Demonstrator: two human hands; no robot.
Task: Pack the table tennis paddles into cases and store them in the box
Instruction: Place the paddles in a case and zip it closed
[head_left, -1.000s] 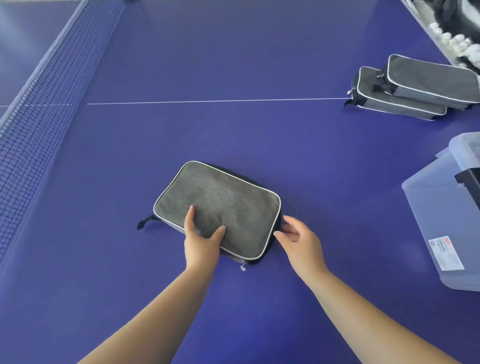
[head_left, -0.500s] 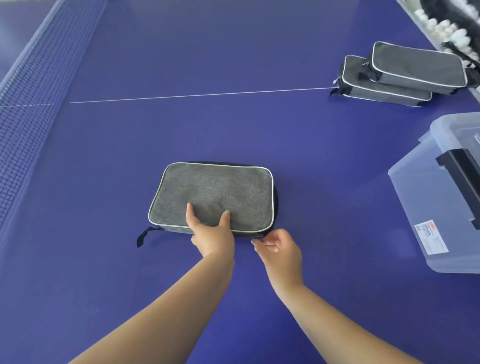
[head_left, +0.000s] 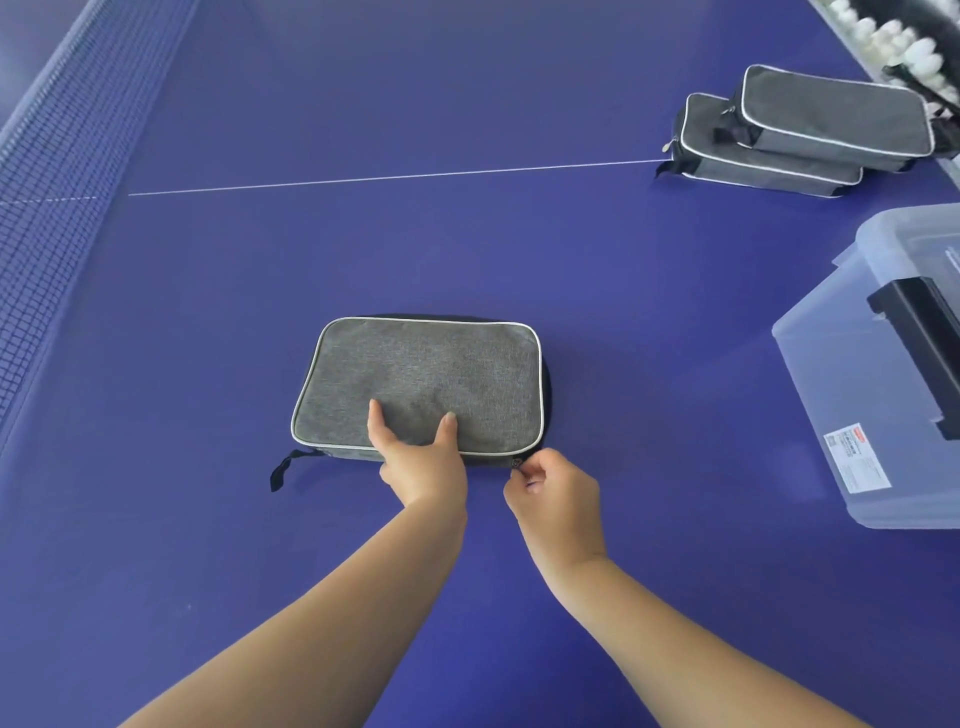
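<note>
A grey case (head_left: 423, 382) with white piping lies flat at the middle of the blue bench (head_left: 467, 249), its long side facing me. My left hand (head_left: 423, 460) grips its near edge, thumb and forefinger spread on the top panel, the rest of the fingers curled under the rim. My right hand (head_left: 558, 491) sits just beside it at the case's 5 o'clock corner, fingertips pinching the zipper pull (head_left: 516, 462). A black strap loop (head_left: 288, 467) trails off the case's 7 o'clock corner onto the bench.

At 2 o'clock, well apart from me, two more grey cases (head_left: 800, 130) rest one partly on the other, near the bench's white centre line (head_left: 389, 178). At 3 o'clock stands a clear plastic box (head_left: 852, 395) with a black latch (head_left: 919, 332) and a white label on its side; whether its lid is on I cannot tell. The net (head_left: 57, 171) runs along 10 o'clock. White balls (head_left: 893, 36) cluster beyond the bench edge at 1 o'clock. Nothing lies between the case and the box.
</note>
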